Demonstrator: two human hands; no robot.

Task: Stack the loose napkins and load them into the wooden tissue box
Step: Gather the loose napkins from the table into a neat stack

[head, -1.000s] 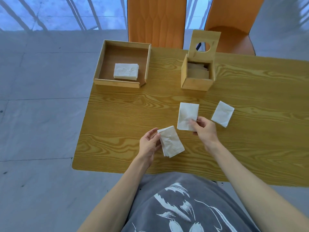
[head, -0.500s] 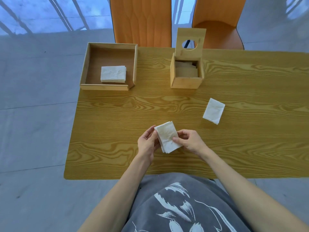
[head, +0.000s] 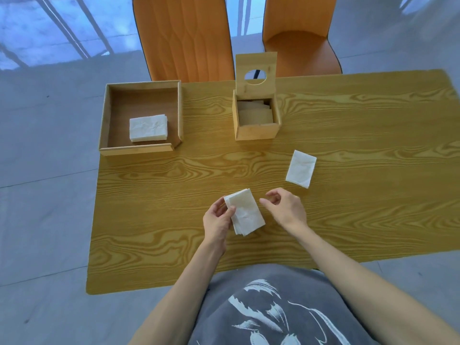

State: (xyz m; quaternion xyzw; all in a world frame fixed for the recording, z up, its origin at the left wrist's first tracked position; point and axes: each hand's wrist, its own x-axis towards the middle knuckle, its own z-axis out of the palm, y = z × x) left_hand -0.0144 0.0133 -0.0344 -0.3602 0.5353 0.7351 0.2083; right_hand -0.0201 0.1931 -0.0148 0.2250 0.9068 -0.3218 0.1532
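Note:
My left hand [head: 217,220] grips a small stack of white napkins [head: 246,212] by its left edge, just above the table near the front middle. My right hand [head: 286,207] hovers just right of the stack, fingers curled and apart, holding nothing. One loose napkin [head: 301,168] lies flat on the table further right. The wooden tissue box [head: 256,130] stands at the back middle with its lid [head: 256,75] raised upright, and napkins show inside it.
A shallow wooden tray [head: 139,149] at the back left holds another stack of napkins [head: 148,127]. Two orange chairs [head: 184,36] stand behind the wooden table [head: 348,135]. The table's left edge is close to the tray.
My right hand laid a picked-up napkin onto the stack in my left hand, then let go and drew slightly right. The view has shifted a little.

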